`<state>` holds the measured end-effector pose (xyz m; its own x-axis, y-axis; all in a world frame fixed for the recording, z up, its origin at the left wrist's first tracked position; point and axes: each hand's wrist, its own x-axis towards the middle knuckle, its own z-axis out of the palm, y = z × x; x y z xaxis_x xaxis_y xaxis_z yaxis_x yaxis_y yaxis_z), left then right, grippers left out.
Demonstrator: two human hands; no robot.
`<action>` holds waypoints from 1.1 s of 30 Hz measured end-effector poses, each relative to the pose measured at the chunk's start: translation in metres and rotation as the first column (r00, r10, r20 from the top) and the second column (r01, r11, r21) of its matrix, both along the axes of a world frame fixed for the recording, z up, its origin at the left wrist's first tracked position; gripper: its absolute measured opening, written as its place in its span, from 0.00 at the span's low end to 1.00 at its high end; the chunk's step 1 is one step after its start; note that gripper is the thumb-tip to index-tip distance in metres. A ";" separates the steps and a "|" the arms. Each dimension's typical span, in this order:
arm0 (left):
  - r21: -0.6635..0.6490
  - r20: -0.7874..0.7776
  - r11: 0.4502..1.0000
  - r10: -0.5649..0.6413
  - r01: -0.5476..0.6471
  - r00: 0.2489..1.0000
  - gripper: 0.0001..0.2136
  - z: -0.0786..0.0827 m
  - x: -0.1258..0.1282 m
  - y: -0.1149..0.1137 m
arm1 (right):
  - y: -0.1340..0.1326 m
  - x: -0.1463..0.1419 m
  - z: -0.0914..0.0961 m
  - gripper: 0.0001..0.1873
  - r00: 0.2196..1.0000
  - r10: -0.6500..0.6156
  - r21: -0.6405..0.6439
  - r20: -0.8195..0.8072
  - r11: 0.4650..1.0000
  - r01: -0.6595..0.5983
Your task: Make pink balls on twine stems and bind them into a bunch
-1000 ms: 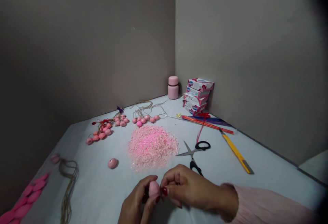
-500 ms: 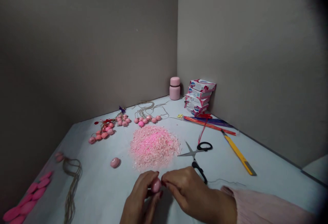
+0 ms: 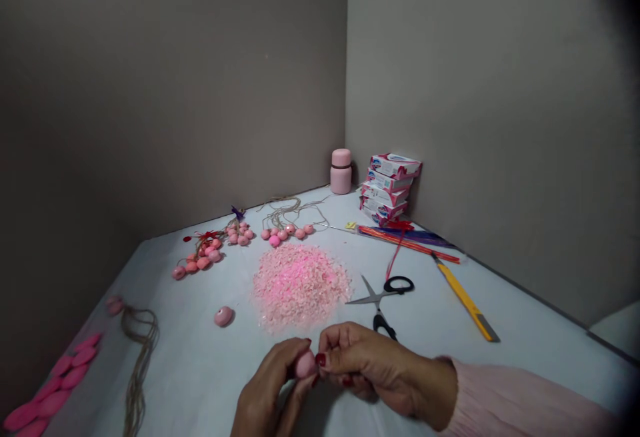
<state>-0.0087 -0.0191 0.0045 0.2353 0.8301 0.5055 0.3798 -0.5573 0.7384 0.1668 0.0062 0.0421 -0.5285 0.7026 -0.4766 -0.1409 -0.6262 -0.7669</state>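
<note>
My left hand point(image 3: 273, 384) is closed round a smooth pink ball point(image 3: 305, 364), thumb above and fingers below. Close against the ball's right side, my right hand point(image 3: 367, 367) has its thumb and forefinger pinched together; whatever is between them is too small to make out. A similar pink ball point(image 3: 224, 316), with a small dent or hole, lies on the white table to the left. Beyond my hands is a heap of pink shavings point(image 3: 300, 287). Opened scissors point(image 3: 377, 300) with black handles lie just past my right hand, which partly covers one handle loop.
Strung pink balls point(image 3: 203, 262) and more balls with cords point(image 3: 287, 231) lie at the back. Cords point(image 3: 137, 350) and bright pink oval pieces point(image 3: 53, 397) are on the left. A yellow cutter point(image 3: 465, 300), orange sticks point(image 3: 405, 245), stacked boxes point(image 3: 390, 190) and a pink flask point(image 3: 341, 172) stand or lie right.
My right hand has turned so its fingertips and red nails show, still beside the ball. A thin strand that trailed right of it is out of sight. My left hand keeps the ball.
</note>
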 end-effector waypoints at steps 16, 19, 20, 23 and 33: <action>-0.328 0.194 0.944 0.048 0.018 0.980 0.09 0.017 0.003 -0.002 | -0.002 0.000 -0.004 0.17 0.999 0.014 0.376 -0.049 0.926 0.005; -0.169 0.119 0.986 0.017 0.003 0.993 0.08 0.015 -0.003 0.000 | 0.003 0.004 -0.009 0.17 0.968 0.206 0.130 -0.146 0.974 -0.187; -0.119 0.080 0.993 0.011 -0.002 0.997 0.09 0.015 -0.005 0.001 | 0.004 0.005 -0.011 0.19 0.943 0.279 0.067 -0.180 0.960 -0.271; 0.016 -0.095 1.000 -0.025 0.026 0.995 0.11 0.019 -0.012 0.005 | 0.008 0.010 -0.013 0.13 0.890 0.336 -0.083 -0.308 0.922 -0.377; 0.206 -0.230 0.977 -0.012 0.060 0.973 0.08 0.019 -0.012 0.007 | 0.009 0.009 -0.015 0.10 0.850 0.319 -0.242 -0.420 0.863 -0.443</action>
